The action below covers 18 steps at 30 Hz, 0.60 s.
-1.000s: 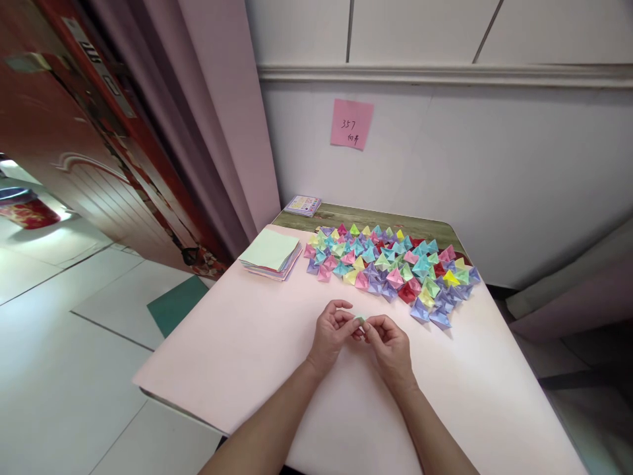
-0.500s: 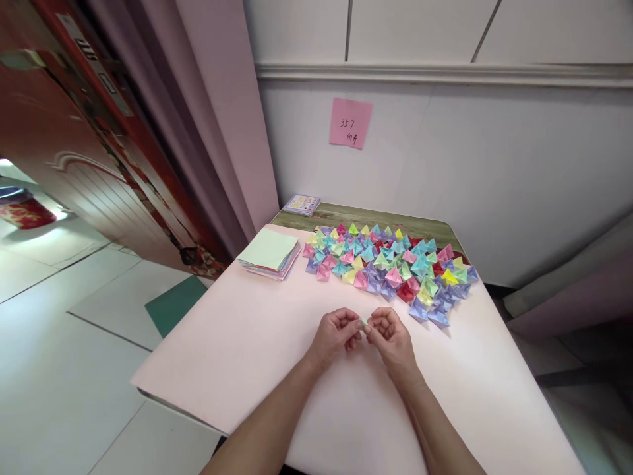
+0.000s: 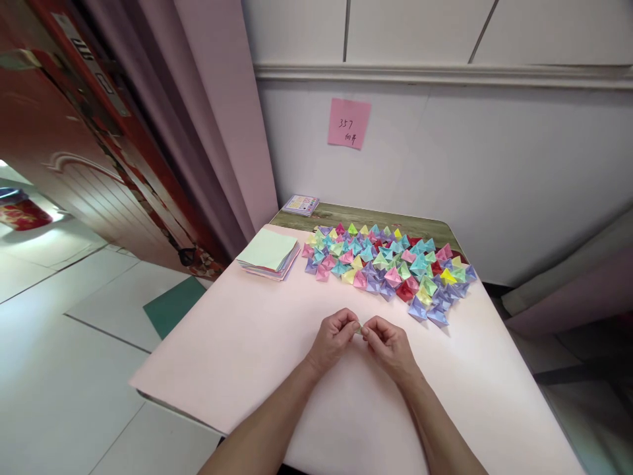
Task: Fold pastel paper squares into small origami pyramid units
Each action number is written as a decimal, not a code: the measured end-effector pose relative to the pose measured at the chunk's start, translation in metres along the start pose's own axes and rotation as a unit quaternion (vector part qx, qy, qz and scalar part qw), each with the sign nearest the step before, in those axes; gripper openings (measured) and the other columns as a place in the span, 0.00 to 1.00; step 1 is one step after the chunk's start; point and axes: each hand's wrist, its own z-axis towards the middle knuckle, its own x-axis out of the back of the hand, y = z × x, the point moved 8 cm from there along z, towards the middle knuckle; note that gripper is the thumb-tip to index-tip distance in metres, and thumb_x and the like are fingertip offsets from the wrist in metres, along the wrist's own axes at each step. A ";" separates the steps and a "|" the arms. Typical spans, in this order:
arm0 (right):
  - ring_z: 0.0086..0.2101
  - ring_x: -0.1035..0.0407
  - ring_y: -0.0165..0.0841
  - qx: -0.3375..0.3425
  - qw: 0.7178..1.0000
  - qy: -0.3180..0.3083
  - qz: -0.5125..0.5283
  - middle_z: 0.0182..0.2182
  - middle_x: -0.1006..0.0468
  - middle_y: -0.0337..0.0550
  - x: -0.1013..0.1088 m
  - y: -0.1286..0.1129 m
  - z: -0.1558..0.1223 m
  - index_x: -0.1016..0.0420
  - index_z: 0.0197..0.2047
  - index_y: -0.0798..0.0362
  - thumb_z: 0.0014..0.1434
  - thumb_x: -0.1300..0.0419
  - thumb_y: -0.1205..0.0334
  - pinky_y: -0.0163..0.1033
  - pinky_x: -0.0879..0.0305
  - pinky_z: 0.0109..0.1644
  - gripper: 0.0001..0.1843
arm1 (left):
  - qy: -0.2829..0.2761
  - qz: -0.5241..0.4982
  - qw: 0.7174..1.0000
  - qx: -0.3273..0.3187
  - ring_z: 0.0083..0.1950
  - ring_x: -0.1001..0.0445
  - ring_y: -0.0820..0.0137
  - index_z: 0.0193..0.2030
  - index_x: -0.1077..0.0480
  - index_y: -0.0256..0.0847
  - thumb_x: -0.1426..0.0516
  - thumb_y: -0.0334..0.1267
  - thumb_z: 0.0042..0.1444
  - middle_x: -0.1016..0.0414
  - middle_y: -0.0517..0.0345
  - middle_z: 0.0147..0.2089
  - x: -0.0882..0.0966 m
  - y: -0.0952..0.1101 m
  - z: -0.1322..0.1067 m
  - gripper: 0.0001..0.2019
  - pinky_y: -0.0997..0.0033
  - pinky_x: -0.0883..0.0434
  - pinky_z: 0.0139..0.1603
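Note:
My left hand (image 3: 335, 338) and my right hand (image 3: 388, 343) meet above the middle of the pink-covered table (image 3: 217, 356). Between their fingertips they pinch a small pale green folded paper (image 3: 360, 330), one hand at each end. Most of the paper is hidden behind thumbs and fingers. Just beyond the hands spreads a wide cluster of folded paper boats (image 3: 380, 261) in many colours. To the left of that cluster lies a stack of square paper sheets (image 3: 270, 249) with a pale green sheet on top.
A packet of printed cards or paper (image 3: 301, 204) lies at the far left table corner. A pink note (image 3: 349, 123) is stuck on the wall behind. A curtain (image 3: 232, 132) and red door (image 3: 74, 132) stand left; a green sheet (image 3: 174, 305) lies on the floor.
The fingers of my right hand have curled in closer, and both hands have shifted slightly around the small green paper. Less of the paper's pale face shows now. The view has moved very slightly.

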 end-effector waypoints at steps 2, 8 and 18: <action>0.20 0.40 0.27 0.023 0.999 0.020 -0.035 0.19 0.32 0.35 0.003 -0.006 0.000 0.28 0.29 0.52 0.61 0.42 0.50 0.32 0.43 0.23 0.15 | 0.020 0.022 0.999 -0.015 0.26 0.42 0.75 0.30 0.32 0.39 0.43 0.45 0.58 0.39 0.65 0.24 0.001 0.002 -0.001 0.12 0.75 0.41 0.28; 0.24 0.35 0.30 0.089 0.983 0.078 -0.140 0.27 0.27 0.40 0.015 -0.023 -0.002 0.25 0.38 0.51 0.61 0.41 0.52 0.34 0.38 0.28 0.12 | 0.080 0.087 0.988 -0.097 0.39 0.30 0.68 0.45 0.26 0.41 0.43 0.47 0.59 0.27 0.54 0.41 0.007 0.013 -0.003 0.14 0.70 0.32 0.41; 0.26 0.31 0.32 0.041 0.962 0.245 -0.114 0.30 0.23 0.41 0.049 -0.005 -0.008 0.24 0.42 0.52 0.63 0.44 0.50 0.36 0.33 0.32 0.15 | 0.325 0.170 0.922 -0.126 0.46 0.29 0.63 0.42 0.28 0.43 0.47 0.39 0.61 0.26 0.53 0.43 0.062 0.010 -0.011 0.08 0.63 0.33 0.51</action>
